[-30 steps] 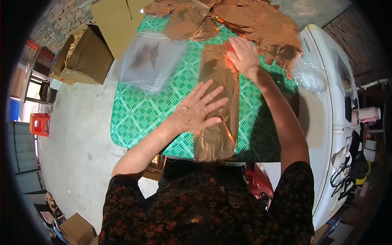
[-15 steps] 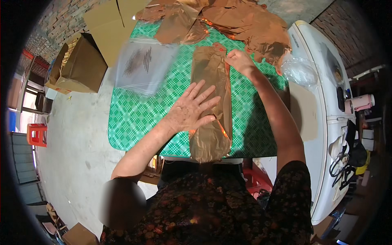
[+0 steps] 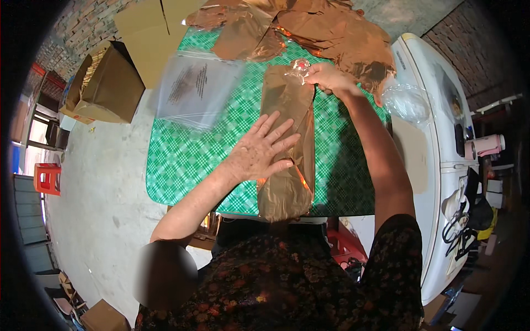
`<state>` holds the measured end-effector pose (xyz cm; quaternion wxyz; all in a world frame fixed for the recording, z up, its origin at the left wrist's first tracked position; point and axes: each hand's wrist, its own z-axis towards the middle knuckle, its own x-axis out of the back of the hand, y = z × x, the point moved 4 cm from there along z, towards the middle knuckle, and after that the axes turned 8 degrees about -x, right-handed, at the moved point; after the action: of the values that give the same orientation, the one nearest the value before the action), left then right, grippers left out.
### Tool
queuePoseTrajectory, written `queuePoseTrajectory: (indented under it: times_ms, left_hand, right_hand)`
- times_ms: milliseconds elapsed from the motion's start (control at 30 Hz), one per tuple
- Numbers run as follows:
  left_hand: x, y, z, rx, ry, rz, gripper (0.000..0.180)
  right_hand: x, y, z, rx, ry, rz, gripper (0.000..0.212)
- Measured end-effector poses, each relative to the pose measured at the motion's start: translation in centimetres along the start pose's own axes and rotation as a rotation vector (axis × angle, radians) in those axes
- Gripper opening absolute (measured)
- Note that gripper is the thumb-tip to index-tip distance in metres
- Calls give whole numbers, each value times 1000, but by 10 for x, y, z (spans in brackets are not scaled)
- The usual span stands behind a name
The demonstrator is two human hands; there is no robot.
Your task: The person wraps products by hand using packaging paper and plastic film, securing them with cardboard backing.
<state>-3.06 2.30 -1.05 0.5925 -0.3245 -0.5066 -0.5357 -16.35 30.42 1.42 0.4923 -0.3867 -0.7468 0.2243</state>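
Observation:
A long, folded copper-coloured foil piece (image 3: 285, 198), which looks like a flat, deflated foil balloon, lies lengthwise on the green checked table (image 3: 182, 165). Its near end reaches the table's front edge. My left hand (image 3: 255, 151) rests flat across the middle of the foil, fingers spread. At the foil's far right corner, my right hand (image 3: 331, 78) is closed in a pinch. A crumpled, shiny foil end (image 3: 300, 67) with a red spot stands up beside those fingertips. The exact grip is partly hidden by the hand.
More copper foil pieces (image 3: 337, 33) are heaped at the table's far side. Clear plastic bags (image 3: 199, 91) lie at the left, and a clear plastic bundle (image 3: 406, 100) at the right. A white fridge (image 3: 430, 165) borders the right side; an open cardboard box (image 3: 110, 88) stands left.
The foil's far end has been lifted and crumpled at my right fingertips, and my right hand has shifted slightly. My left hand stays nearly in place, flat on the foil.

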Motion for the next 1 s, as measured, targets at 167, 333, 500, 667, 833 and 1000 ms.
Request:
queuePoseTrajectory:
  times_ms: [167,333,500,667,833,1000]
  left_hand:
    - [0,1,3,-5,-7,19,71]
    - [0,0,1,-1,2,5,70]
    - [2,1,3,-9,12,-11,70]
    - [1,0,3,-7,28,-14,70]
    - [2,1,2,-8,32,-10,70]
    - [3,2,4,-10,24,-9,70]
  right_hand:
    - [-2,-6,2,-103,-124,57,16]
    - [-17,-17,-11,-201,61,392,19]
    - [-20,-13,-10,-56,19,475,28]
    - [-27,-26,-9,25,33,439,40]
    - [-28,-24,-10,129,50,440,44]
    - [-20,-13,1,194,29,438,41]
